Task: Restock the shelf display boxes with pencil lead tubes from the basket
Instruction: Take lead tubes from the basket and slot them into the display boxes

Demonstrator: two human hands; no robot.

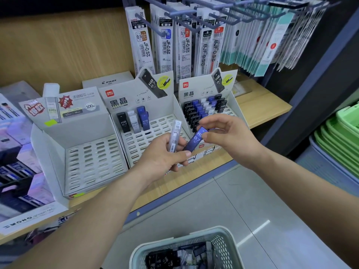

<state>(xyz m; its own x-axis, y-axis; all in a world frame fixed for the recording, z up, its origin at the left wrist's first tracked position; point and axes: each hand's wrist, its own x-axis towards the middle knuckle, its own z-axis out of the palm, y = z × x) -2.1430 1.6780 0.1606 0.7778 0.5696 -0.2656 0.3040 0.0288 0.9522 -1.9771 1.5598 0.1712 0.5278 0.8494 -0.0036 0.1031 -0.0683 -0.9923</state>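
- The left hand (165, 158) was curled around two tubes at once, held above the front edge of the shelf (262, 107), in front of the middle display box (155, 125).
- The clear tube (174, 135) stood almost upright in that grip, its long axis tipped slightly right and its labelled top end pointing up and away from the person.
- The blue tube (195, 140), marked 0.7, lay slanted. Its lower end sat under the left thumb and its upper end pointed up and to the right, toward the right display box (194, 88).
- The right hand (231, 138) pinched that upper end between thumb and fingertips, the other fingers arched loosely above.
- The middle box held four upright tubes (134, 123) along its back row: one black, one white and two blue.
- The right box was filled with rows of black, blue and white tubes.
- The left display box (93, 162), toward the shelf's left end, showed only bare slots.
- The basket (223, 232) sat on the floor below the shelf, with black HB 0.7 tubes (161, 260) lying jumbled inside.
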